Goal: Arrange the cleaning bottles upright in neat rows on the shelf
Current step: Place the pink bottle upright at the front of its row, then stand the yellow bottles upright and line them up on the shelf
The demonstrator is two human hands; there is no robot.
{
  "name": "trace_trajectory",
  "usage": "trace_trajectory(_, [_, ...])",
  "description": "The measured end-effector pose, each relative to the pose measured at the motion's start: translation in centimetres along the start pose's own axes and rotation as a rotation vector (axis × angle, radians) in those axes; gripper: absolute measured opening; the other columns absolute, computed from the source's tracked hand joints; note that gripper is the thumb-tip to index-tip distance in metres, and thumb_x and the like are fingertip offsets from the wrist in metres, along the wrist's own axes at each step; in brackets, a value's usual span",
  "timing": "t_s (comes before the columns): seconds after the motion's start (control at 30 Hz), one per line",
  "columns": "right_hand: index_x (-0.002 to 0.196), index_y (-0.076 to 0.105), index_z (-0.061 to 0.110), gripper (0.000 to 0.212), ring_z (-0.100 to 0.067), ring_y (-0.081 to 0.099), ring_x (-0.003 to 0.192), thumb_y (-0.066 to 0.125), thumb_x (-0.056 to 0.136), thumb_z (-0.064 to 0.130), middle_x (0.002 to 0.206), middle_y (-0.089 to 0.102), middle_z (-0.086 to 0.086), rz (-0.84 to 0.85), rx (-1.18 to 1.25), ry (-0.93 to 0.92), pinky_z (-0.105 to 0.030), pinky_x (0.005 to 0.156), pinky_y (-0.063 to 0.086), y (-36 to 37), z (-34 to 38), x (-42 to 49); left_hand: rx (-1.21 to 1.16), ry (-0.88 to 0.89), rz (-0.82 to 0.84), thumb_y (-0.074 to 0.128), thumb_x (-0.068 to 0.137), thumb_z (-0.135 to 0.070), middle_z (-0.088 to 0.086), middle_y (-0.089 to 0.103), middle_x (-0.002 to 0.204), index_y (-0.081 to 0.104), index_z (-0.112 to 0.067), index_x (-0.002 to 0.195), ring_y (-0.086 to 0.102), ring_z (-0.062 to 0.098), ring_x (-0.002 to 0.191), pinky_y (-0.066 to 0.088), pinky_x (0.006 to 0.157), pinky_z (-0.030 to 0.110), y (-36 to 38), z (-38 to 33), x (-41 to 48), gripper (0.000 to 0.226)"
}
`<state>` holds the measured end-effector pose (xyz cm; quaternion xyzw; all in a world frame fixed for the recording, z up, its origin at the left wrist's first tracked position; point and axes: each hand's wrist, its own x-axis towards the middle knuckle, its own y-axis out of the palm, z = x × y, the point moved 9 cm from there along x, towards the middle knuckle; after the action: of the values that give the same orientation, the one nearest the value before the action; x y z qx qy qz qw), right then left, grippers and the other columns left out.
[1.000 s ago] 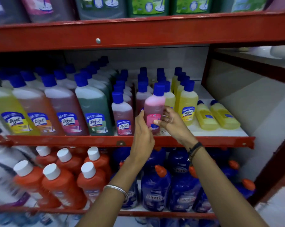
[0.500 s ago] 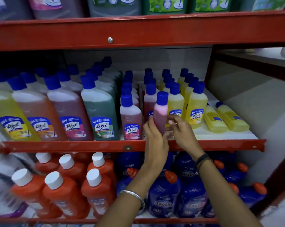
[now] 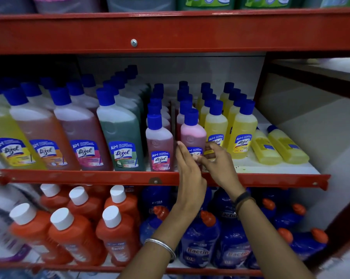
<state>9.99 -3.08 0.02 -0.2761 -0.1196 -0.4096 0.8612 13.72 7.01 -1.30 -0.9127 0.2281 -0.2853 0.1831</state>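
The person is standing a small pink Lizol bottle [image 3: 193, 135] upright at the front of its row on the red shelf [image 3: 89, 176], beside a darker pink bottle [image 3: 159, 143]. The left hand [image 3: 188, 174] is flat against its side, fingers together, while the right hand [image 3: 218, 160] is pinching its lower edge, likely squaring the label forward. Two yellow bottles [image 3: 278, 146] are lying flat, probably next.

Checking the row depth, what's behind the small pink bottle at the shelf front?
Behind the small pink blue-capped bottle, a file of blue caps recedes; those bottles' bodies are mostly hidden.
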Motion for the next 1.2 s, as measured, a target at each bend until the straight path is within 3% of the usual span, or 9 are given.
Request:
trace_trajectory(0.17, [0.108,0.062,0.010,0.033,0.000,0.061,0.077,0.070,0.080,0.026,0.093,0.067,0.002,0.017,0.028,0.014,-0.002,0.061,0.046,-1.6,0.0,-0.7,0.094,0.149,-0.072,0.046,0.077,0.020,0.017,-0.014,0.155,0.003,-0.003,0.146,-0.003,0.025,0.144,0.025,0.116,0.037,0.3,-1.9,-2.1,0.084])
trace_trajectory(0.23, [0.102,0.064,0.013,0.025,0.004,0.061,0.073,0.068,0.081,0.025,0.086,0.067,0.010,-0.043,0.056,0.018,-0.004,0.063,0.046,-4.4,-0.5,-1.0,0.079,0.324,-0.145,0.046,0.082,0.014,0.013,-0.002,0.153,0.020,-0.005,0.141,0.012,0.029,0.144,0.035,0.112,0.039,0.4,-4.2,-3.0,0.067])
trace_trajectory(0.33, [0.092,0.066,0.012,0.014,-0.008,0.064,0.075,0.065,0.084,0.023,0.080,0.067,0.005,-0.199,0.026,0.044,-0.015,0.066,0.049,-10.5,-2.1,-1.0,-0.011,0.406,-0.058,0.044,0.086,0.008,0.009,0.027,0.140,0.035,-0.007,0.131,0.030,0.017,0.134,0.031,0.113,0.025,2.6,-7.6,-2.8,0.047])
trace_trajectory(0.47, [0.094,0.064,0.000,0.015,-0.028,0.062,0.083,0.060,0.084,0.011,0.089,0.069,-0.016,-0.302,-0.238,0.146,-0.023,0.065,0.039,-17.0,-5.1,0.3,-0.027,0.269,0.245,0.042,0.087,0.006,0.019,0.048,0.120,0.042,0.000,0.122,0.048,0.028,0.112,0.041,0.099,0.035,9.5,-9.6,-0.3,0.036])
trace_trajectory(0.57, [0.102,0.058,-0.008,0.025,-0.037,0.060,0.096,0.055,0.086,0.011,0.106,0.065,-0.027,-0.167,-0.462,0.284,-0.032,0.070,0.042,-17.8,-7.8,2.2,0.109,0.100,0.426,0.043,0.083,0.009,0.029,0.051,0.118,0.038,0.005,0.122,0.052,0.041,0.109,0.046,0.088,0.044,14.9,-9.5,1.5,0.040])
trace_trajectory(0.8, [0.124,0.044,-0.003,0.037,-0.037,0.045,0.123,0.045,0.093,0.017,0.133,0.048,-0.026,0.087,-0.638,0.447,-0.037,0.096,0.039,-16.7,-9.9,4.8,0.242,-0.128,0.413,0.042,0.091,0.001,0.030,0.050,0.124,0.037,0.009,0.122,0.050,0.043,0.114,0.043,0.089,0.044,19.0,-9.5,4.6,0.033])
trace_trajectory(0.93, [0.120,0.046,-0.002,0.041,-0.035,0.048,0.119,0.051,0.092,0.027,0.128,0.053,-0.024,0.098,-0.564,0.492,-0.036,0.091,0.040,-17.3,-11.1,4.8,0.246,-0.140,0.402,0.044,0.092,-0.003,0.028,0.051,0.121,0.044,0.006,0.119,0.049,0.041,0.112,0.043,0.088,0.042,18.6,-9.2,4.5,0.028])
trace_trajectory(1.07, [0.101,0.059,0.006,0.041,-0.034,0.062,0.097,0.064,0.078,0.039,0.103,0.067,-0.015,0.049,-0.295,0.525,-0.042,0.088,0.052,-17.8,-12.8,4.0,0.147,-0.072,0.355,0.049,0.089,-0.002,0.026,0.056,0.112,0.048,0.003,0.110,0.053,0.040,0.106,0.043,0.076,0.039,17.0,-9.6,4.3,0.022])
trace_trajectory(1.2, [0.082,0.065,0.011,0.011,-0.034,0.066,0.091,0.071,0.077,0.018,0.098,0.070,-0.020,0.044,0.049,0.475,-0.053,0.091,0.052,-17.9,-11.6,3.0,0.014,-0.008,0.305,0.056,0.082,-0.001,0.016,0.052,0.120,0.046,-0.009,0.123,0.050,0.031,0.114,0.045,0.088,0.034,15.9,-9.4,3.7,0.043])
